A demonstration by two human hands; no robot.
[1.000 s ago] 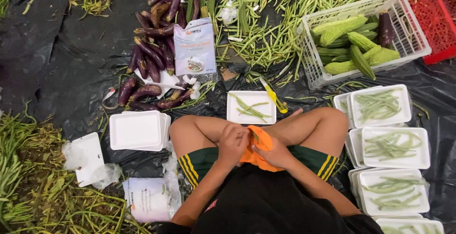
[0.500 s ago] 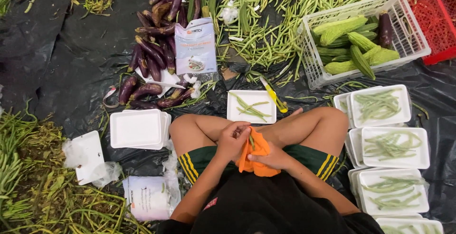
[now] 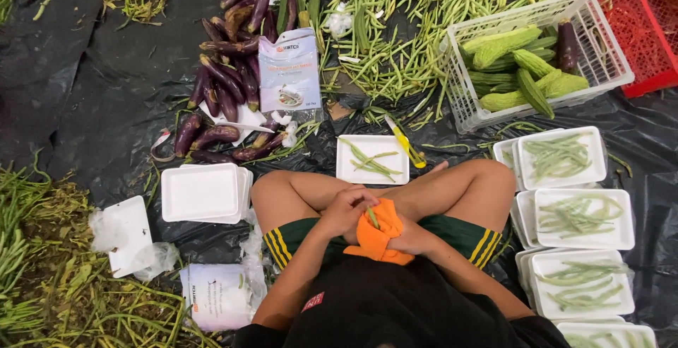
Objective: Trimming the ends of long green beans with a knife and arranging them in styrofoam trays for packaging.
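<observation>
I sit cross-legged on a black tarp. My left hand point(image 3: 344, 210) is closed over my lap and pinches a short green bean point(image 3: 372, 218) against an orange cloth point(image 3: 380, 238). My right hand point(image 3: 415, 239) cups the cloth from below and from the right. In front of my knees lies a white foam tray point(image 3: 351, 171) with a few beans in it, and a yellow-handled knife point(image 3: 404, 141) rests at its right edge.
Filled bean trays point(image 3: 569, 157) are stacked at my right. Empty foam trays point(image 3: 200, 192) lie at my left. Aubergines point(image 3: 224, 93) and a printed bag point(image 3: 289, 69) lie ahead, beside a bean pile point(image 3: 417, 30). A white basket point(image 3: 602, 44) holds bitter gourds, next to a red crate point(image 3: 646, 30).
The orange cloth has shifted from between my hands to bunch over my right hand. My left hand has turned, and a bean now shows on the cloth.
</observation>
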